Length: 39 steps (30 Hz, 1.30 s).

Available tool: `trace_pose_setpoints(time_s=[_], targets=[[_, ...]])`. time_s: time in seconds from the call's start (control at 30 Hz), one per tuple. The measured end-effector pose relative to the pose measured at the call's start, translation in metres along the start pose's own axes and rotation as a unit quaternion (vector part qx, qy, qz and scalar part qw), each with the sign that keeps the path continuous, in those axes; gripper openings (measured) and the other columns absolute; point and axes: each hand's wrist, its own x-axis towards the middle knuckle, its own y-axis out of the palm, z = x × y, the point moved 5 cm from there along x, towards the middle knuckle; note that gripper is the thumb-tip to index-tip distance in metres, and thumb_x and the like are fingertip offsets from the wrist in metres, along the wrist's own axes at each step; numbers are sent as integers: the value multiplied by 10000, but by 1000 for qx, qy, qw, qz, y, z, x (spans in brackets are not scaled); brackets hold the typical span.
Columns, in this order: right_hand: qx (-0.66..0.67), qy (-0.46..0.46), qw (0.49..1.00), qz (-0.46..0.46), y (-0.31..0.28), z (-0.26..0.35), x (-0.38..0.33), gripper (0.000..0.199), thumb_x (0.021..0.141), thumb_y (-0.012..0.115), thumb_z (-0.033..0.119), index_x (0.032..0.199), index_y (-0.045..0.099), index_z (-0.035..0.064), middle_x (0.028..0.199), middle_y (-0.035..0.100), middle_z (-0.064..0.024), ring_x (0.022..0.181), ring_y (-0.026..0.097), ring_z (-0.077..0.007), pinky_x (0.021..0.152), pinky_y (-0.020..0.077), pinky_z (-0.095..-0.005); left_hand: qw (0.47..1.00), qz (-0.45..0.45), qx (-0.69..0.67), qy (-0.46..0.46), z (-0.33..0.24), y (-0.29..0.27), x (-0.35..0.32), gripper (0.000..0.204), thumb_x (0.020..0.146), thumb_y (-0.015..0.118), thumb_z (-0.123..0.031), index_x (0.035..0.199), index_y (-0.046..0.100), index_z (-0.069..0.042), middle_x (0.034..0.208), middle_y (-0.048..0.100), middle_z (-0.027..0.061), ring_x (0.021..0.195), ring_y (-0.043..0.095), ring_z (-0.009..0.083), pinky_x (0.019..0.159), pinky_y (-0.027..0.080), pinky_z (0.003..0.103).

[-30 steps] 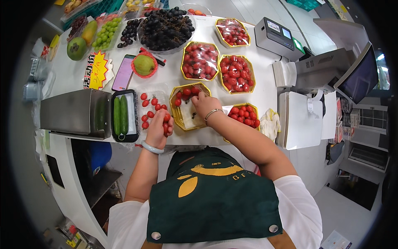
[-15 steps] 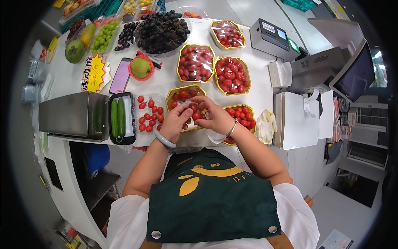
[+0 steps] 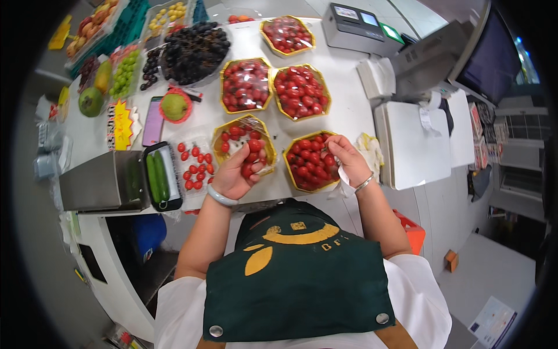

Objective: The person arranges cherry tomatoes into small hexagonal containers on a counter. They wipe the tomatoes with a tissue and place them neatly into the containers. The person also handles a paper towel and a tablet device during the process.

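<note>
Glossy oval red tomatoes (image 3: 254,145): probably light, slippery, bruisable; cup gently, as in curled left hand (image 3: 234,178); cannot tell grip of right hand (image 3: 351,162).

We identify, along the counter's (image 3: 354,87) near edge from left to right, cucumbers (image 3: 157,171) in a tray (image 3: 170,168), loose tomatoes (image 3: 200,176) and two tomato boxes (image 3: 285,156); three further boxes (image 3: 222,84) stand behind.

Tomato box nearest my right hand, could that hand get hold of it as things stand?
Likely yes: the right hand has its fingers at the far right side of the tomato box, with nothing visible between.
</note>
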Motion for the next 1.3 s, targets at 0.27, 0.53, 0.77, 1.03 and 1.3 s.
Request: trace_pose_setpoints(time_s=[0.27,0.53,0.77,1.03,1.3], targets=[[-448,-201,868,-71,-32,-6,-37,259,792,686,91,1030,586,74,855,599,-71,810,612,-195,760,496,-304,817,-68,549,164,44,29,35,308,813,684,-115,1102,598,-52,968,611,50,862,590,170,764,475,269],[-474,-289,813,-174,-36,-16,-47,391,733,744,77,1097,602,72,1053,538,-153,949,576,-306,811,499,-345,611,-47,743,270,65,69,53,322,780,695,-128,1083,600,-78,1049,589,117,978,587,311,834,485,367],[-528,-216,810,-137,-52,-30,-46,373,755,732,115,1106,609,87,996,555,-109,890,592,-278,768,499,-348,556,-30,786,267,62,87,80,343,810,665,-113,1147,606,-107,1077,588,106,978,593,302,828,493,370],[-511,-294,791,-166,-53,-12,-51,295,806,678,153,1094,623,128,980,579,-84,809,621,-269,685,511,-376,545,7,824,155,53,89,107,391,847,573,-59,1236,582,-99,1132,604,129,1000,607,304,855,500,368],[-502,-310,793,-155,-35,10,-28,186,837,642,152,1022,658,145,954,589,-79,816,621,-277,693,514,-377,785,-22,608,118,49,43,100,428,855,450,29,1272,541,-3,1193,628,111,1096,599,180,938,469,286]])
